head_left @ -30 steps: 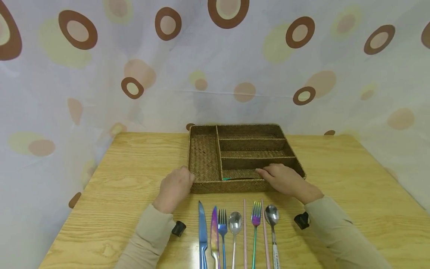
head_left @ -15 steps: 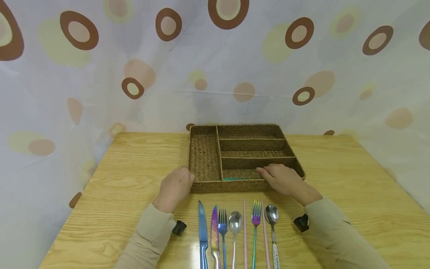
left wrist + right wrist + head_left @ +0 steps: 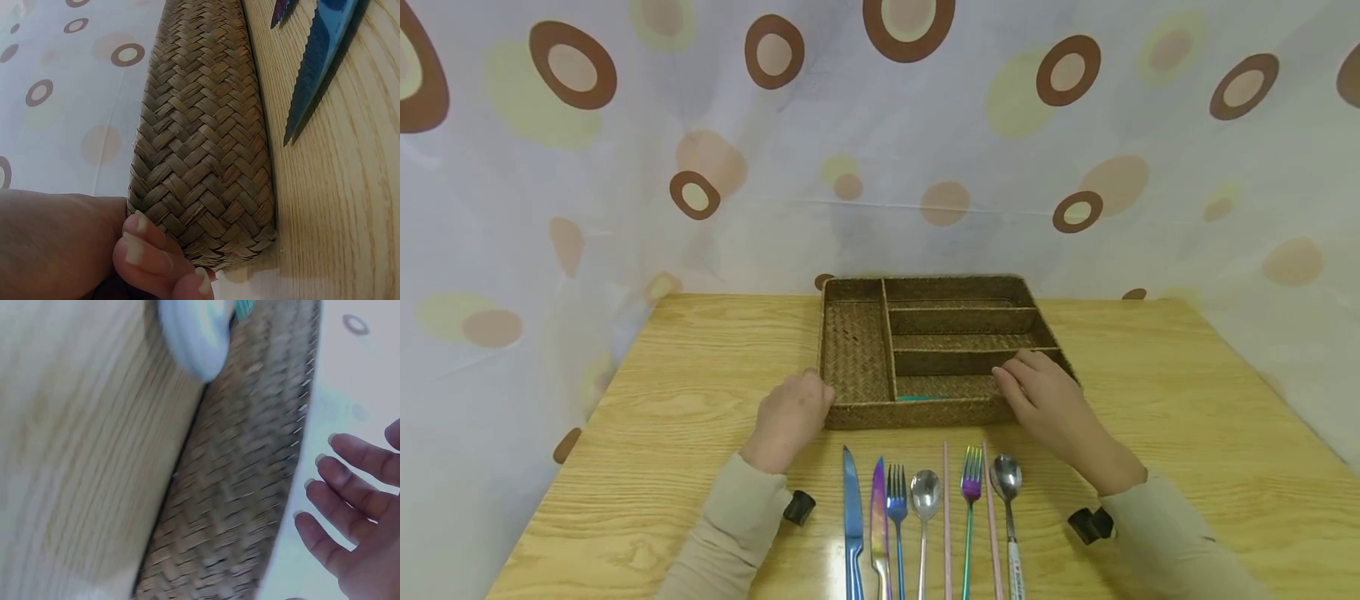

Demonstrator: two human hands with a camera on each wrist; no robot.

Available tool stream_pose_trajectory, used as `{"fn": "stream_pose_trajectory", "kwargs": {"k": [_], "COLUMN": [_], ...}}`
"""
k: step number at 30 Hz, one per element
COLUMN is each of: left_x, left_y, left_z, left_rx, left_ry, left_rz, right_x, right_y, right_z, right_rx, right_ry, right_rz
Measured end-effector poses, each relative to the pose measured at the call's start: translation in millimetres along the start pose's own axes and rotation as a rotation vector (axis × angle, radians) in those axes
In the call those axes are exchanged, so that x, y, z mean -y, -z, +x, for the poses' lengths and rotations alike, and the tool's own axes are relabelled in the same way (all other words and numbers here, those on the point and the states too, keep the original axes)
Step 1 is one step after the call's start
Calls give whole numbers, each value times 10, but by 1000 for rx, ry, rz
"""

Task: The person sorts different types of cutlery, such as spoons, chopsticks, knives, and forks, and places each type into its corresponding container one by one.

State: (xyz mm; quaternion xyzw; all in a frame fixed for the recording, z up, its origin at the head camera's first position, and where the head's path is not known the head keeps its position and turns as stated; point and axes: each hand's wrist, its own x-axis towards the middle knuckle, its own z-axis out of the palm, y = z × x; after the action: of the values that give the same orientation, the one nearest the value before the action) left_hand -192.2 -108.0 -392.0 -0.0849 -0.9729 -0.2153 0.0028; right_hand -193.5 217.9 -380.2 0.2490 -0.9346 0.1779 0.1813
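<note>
A brown woven cutlery tray (image 3: 857, 350) with a long left compartment and three crosswise ones stands at the back of the table. My left hand (image 3: 790, 421) grips its front left corner; in the left wrist view the fingertips (image 3: 147, 253) curl at that corner. My right hand (image 3: 1052, 408) is over the front right part of the tray, and in the right wrist view its fingers (image 3: 331, 540) are spread, apart from the woven wall (image 3: 219, 487). A teal strip (image 3: 921, 398) shows inside the front compartment, mostly hidden by the front wall.
In front of the tray lie a blue knife (image 3: 852, 508), a rainbow knife (image 3: 879, 508), a blue fork (image 3: 897, 500), a silver spoon (image 3: 926, 496), pink chopsticks (image 3: 947, 517), a rainbow fork (image 3: 972, 483) and a spoon with a white handle (image 3: 1007, 479). A patterned curtain (image 3: 880, 242) hangs behind.
My right hand has come off the tray's front rim and moved up and to the right. The left hand and the cutlery have stayed in place.
</note>
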Motion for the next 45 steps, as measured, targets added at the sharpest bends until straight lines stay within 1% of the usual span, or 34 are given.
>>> {"fn": "stream_pose_trajectory", "kwargs": {"k": [3,6,10,14,16,18,21,23,27,32,34,38,42,45], "left_x": [2,5,4,5,4,2,0,-1,-3,-10,-11,-11,-18,-21], "left_y": [7,9,6,-1,-2,-4,-6,-8,-9,6,14,19,17,15], "left_z": [-7,-11,-18,-22,-23,-24,-19,-13,-5,-5,-2,7,4,2], "left_rx": [3,5,3,-7,-2,2,5,1,-5,-1,7,30,46,46], "left_ry": [-2,-4,-14,-29,-44,-51,-42,-27,-6,0,8,37,54,53], "left_rz": [9,13,18,25,51,65,51,23,-11,-14,-19,-32,-42,-41], "right_x": [117,234,370,461,491,507,521,527,550,567,568,583,613,635], "right_y": [64,110,141,148,150,147,136,121,94,67,55,30,15,12], "right_z": [-90,-206,-405,-591,-674,-750,-854,-915,-1028,-1109,-1123,-1130,-1126,-1123], "right_rx": [-47,-45,18,87,130,190,283,330,402,493,512,521,512,499], "right_ry": [64,89,65,51,33,3,-53,-84,-152,-236,-269,-325,-357,-369], "right_rz": [-25,-31,-7,25,44,53,52,40,29,32,53,81,70,69]}}
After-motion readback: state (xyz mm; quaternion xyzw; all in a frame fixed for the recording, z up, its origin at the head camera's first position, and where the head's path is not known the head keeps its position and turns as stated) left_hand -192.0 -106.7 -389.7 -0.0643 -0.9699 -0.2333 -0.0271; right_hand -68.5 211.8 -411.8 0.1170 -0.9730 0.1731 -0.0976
